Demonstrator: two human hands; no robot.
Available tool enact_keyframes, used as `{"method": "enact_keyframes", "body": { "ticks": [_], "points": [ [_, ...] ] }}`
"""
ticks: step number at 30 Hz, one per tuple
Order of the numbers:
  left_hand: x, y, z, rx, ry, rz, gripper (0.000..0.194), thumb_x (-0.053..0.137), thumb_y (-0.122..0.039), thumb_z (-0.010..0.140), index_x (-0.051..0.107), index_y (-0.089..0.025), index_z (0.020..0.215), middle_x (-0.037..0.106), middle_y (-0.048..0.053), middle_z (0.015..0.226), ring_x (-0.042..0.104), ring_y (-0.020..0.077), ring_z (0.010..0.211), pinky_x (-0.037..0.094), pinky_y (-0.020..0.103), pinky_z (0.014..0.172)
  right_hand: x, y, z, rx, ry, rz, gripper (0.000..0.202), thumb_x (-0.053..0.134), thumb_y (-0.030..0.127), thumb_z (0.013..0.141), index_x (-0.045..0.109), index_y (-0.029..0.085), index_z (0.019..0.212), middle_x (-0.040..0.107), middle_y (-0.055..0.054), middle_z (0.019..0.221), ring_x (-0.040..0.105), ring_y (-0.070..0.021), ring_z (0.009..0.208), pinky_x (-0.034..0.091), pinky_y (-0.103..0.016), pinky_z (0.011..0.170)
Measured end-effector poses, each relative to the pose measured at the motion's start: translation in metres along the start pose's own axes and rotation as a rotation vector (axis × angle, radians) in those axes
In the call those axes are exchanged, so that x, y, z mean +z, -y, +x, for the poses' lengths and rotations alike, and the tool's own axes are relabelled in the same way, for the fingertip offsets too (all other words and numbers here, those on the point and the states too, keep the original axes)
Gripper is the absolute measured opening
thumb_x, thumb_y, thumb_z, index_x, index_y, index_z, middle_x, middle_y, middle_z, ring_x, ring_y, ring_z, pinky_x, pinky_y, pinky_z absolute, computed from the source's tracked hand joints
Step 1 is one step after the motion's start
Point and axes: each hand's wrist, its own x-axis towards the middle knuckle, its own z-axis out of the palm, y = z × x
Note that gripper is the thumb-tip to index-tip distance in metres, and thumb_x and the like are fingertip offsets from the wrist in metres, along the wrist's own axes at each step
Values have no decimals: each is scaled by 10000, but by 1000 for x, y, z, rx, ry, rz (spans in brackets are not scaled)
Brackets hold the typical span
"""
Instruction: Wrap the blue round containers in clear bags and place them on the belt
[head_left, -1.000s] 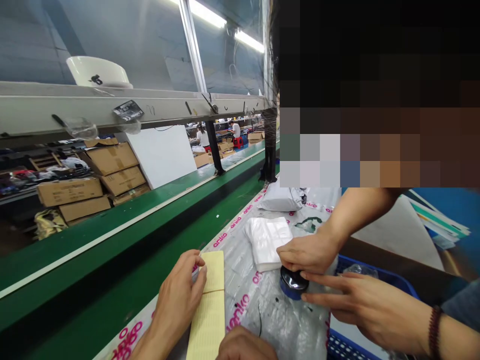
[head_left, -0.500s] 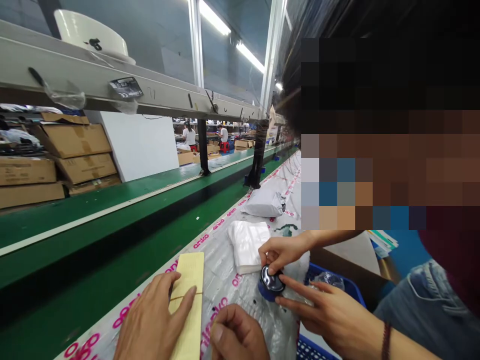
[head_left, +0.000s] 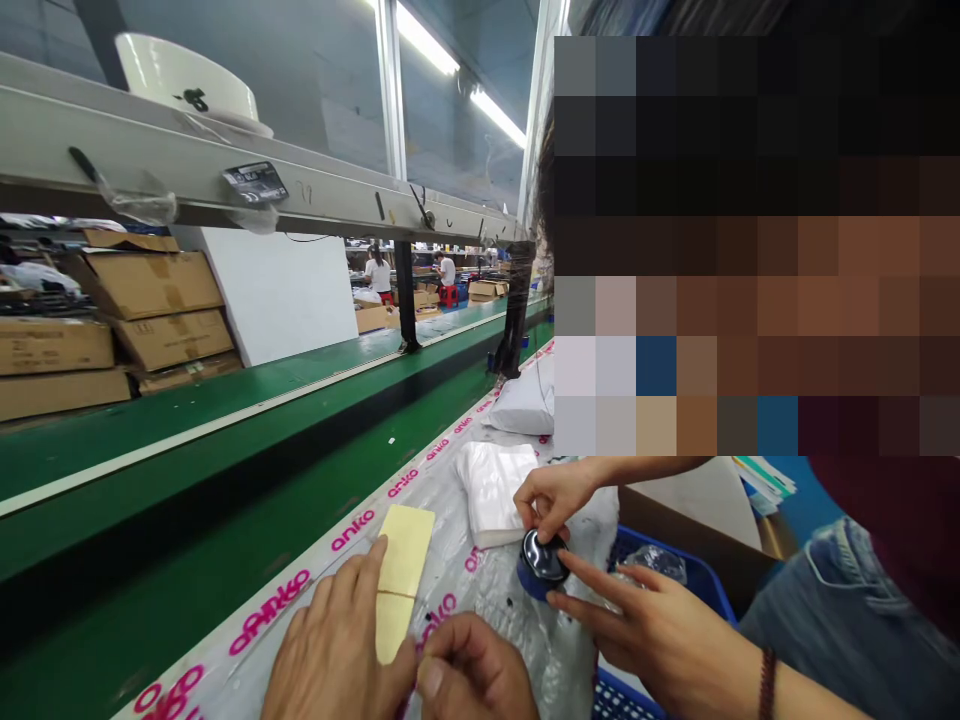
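Note:
A bundle of narrow yellow paper slips (head_left: pixel 405 550), crossed by a thin brown band, lies tilted on the plastic-covered worktop (head_left: pixel 300 625). My left hand (head_left: pixel 337 635) is over its lower part, with the fingers along the left edge and the thumb at the right side. Close beside that thumb, my right hand (head_left: pixel 476 665) is closed with thumb and forefinger pinched; whatever lies between them is hidden. To the right, a co-worker's two hands (head_left: pixel 637 620) touch a round dark, shiny-topped object with a blue side (head_left: pixel 543 565).
White plastic bags (head_left: pixel 495 490) and a grey-white package (head_left: pixel 525 400) lie farther back. A green conveyor (head_left: pixel 247 500) runs along the left, under a metal rail (head_left: pixel 322 185). A blue basket (head_left: pixel 705 575) stands right, beside the seated co-worker. Cardboard boxes (head_left: pixel 165 290) are stacked beyond.
The yellow bundle has turned, its upper end leaning right. My left hand has shifted right with its fingers closer together, and now covers more of it. My right hand has barely moved.

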Motion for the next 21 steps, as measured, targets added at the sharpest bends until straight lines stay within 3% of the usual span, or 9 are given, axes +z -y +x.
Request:
{"method": "enact_keyframes", "body": {
  "ticks": [3,7,10,13,15,17,19,21],
  "points": [
    [7,8,1,45,58,-103,781,564,-377,795,392,-209,1538,523,95,1500,511,317,1351,460,488,1114,1,-4,-2,-8,3,-1,79,816,337,823,766,356,881,775,5,934,735,-287,937,594,-364,646],
    [12,18,-2,196,133,-149,883,593,-208,701,369,-330,1546,392,2,1603,415,267,1453,392,461,1198,8,-9,-9,-18,-20,10,138,693,405,927,763,319,1009,771,-22,942,734,-278,920,602,-390,635],
    [1,19,-3,228,231,-215,939,633,-171,644,393,-394,1524,343,-33,1624,377,277,1478,358,470,1220,8,-7,-17,-5,-26,16,175,723,402,915,758,322,1067,775,-34,993,736,-293,928,608,-403,632],
    [-21,15,1,115,253,-373,812,675,-290,687,473,-388,1467,406,-12,1595,416,297,1448,350,484,1216,4,-3,-22,40,-22,41,184,795,384,863,772,362,1044,777,-28,1004,740,-322,939,606,-396,594],
    [-38,12,4,57,227,-500,532,638,-418,765,615,-382,1296,569,-3,1445,517,291,1340,417,465,1150,4,-4,-22,62,-26,71,175,743,396,909,767,353,1076,781,-32,956,752,-307,874,603,-383,568],
    [-53,6,6,45,224,-615,288,574,-492,826,700,-334,1031,702,4,1149,620,269,1120,498,404,996,7,-8,-20,107,-33,145,178,666,420,963,764,336,1085,782,-46,921,758,-292,839,605,-372,575],
    [-62,-2,6,29,261,-715,282,554,-522,839,694,-278,854,712,8,909,639,245,919,504,349,843,11,-14,-18,205,-51,304,226,630,468,978,772,314,1060,781,-69,900,761,-296,855,609,-365,588],
    [-65,-11,4,7,290,-794,310,570,-530,815,681,-242,781,690,15,803,618,227,816,478,321,758,14,-19,-18,313,-72,465,295,621,521,968,779,286,1048,779,-95,893,759,-311,882,615,-368,599]
  ]
}}
